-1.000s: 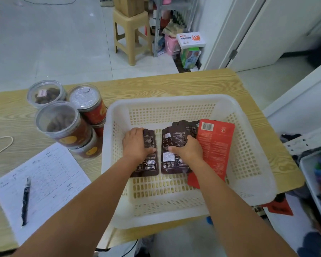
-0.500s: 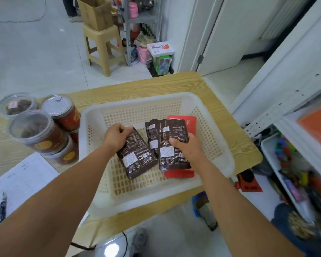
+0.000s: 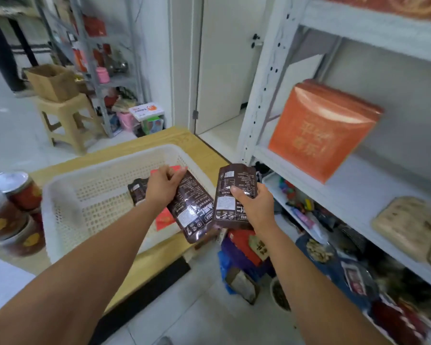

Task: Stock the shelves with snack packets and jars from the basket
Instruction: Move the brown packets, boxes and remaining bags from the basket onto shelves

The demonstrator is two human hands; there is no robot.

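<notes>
Both hands have lifted out of the basket (image 3: 105, 168) since half a second ago, each bringing a dark brown packet, and the view has swung right toward the white shelf unit (image 3: 373, 188).

The left hand (image 3: 163, 188) is seen from the back, its fingers (image 3: 178, 173) curled tight over the upper end of the left packet (image 3: 192, 215). That packet is held over the basket's right corner. Its long axis is tilted, running from upper left down to lower right, and its lower end reaches past the basket's near rim. The printed label side faces the camera.

The right hand (image 3: 255, 207) grips the right packet (image 3: 234, 180) by its lower half, with the thumb (image 3: 237, 192) pressed flat across the label face and the other fingers wrapped behind. This packet stands nearly upright, long axis vertical and top end up. It is clear of the basket and close to the front edge of the shelf unit.

A third brown packet (image 3: 137, 192) and a red packet (image 3: 163, 220) lie in the basket. The basket sits on the wooden table (image 3: 182, 140) with the jars (image 3: 13, 188) stacked just beside its left wall. An orange box (image 3: 321, 130) leans on the shelf board.
</notes>
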